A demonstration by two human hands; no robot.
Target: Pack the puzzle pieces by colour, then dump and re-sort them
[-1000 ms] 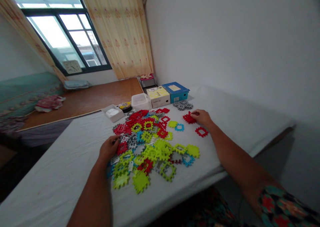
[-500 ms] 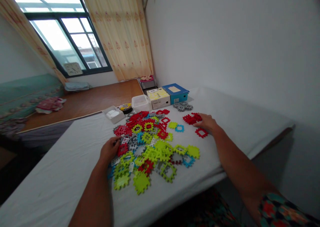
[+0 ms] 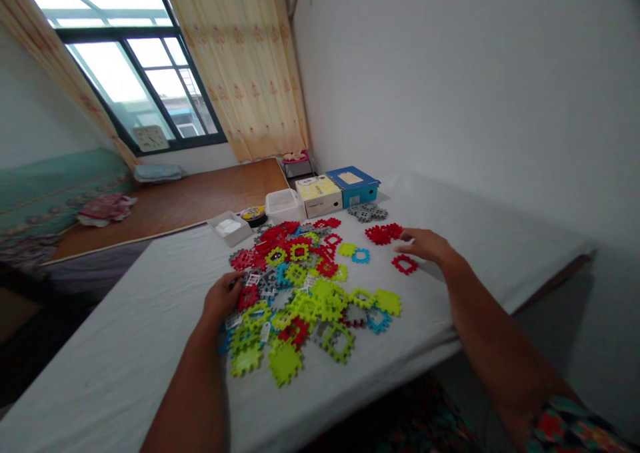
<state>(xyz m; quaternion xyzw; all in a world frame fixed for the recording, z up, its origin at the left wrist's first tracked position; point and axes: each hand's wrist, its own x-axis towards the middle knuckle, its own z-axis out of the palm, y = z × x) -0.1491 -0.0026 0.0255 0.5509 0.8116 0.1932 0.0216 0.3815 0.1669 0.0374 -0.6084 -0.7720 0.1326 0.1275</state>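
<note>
A heap of notched square plastic building tiles [image 3: 320, 300] in lime, red, grey and blue lies in the middle of the table. My left hand [image 3: 223, 297] rests at the heap's left edge, its fingertips at the grey and red tiles; whether they grip one is hidden. To the right, my right hand [image 3: 425, 245] hovers with thumb and fingers apart and nothing between them. Just left of it sits a small red tile pile [image 3: 383, 234], and a single red tile frame [image 3: 404, 264] lies below. Farther back is a grey tile pile [image 3: 367, 212].
Behind the heap stand a white tray [image 3: 230, 229], a round black-and-yellow tin [image 3: 253, 216], a clear plastic tub [image 3: 284, 206], a yellow-and-white box [image 3: 319, 197] and a blue box [image 3: 353, 185]. The white cloth-covered table [image 3: 130, 326] meets a wall on the right.
My right hand has let go of the red tile pile and drawn back to the right, its fingers opening. My left hand stays at the heap's edge.
</note>
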